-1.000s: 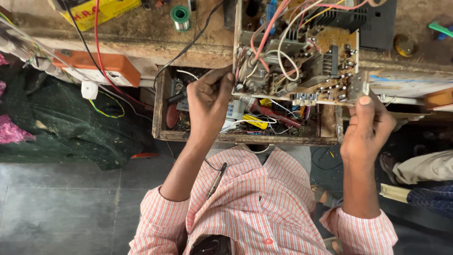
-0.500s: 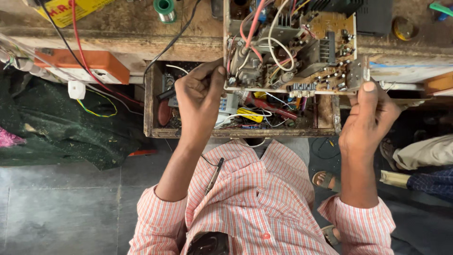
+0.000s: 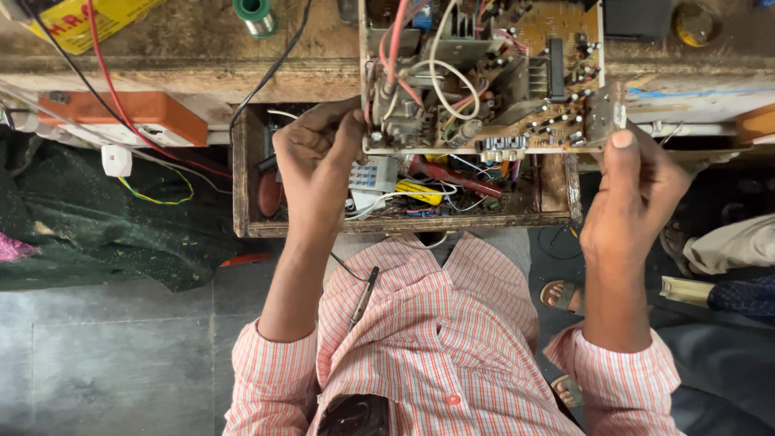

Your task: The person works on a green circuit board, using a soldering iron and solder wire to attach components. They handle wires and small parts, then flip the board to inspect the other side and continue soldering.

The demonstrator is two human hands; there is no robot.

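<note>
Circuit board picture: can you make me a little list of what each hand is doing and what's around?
left hand: pinches the left edge of the circuit board
right hand: grip on the board's right edge, thumb up
board: tan, crowded with parts and red and white wires
below board: open wooden drawer of tools and wires
bench: solder spool, orange box
</note>
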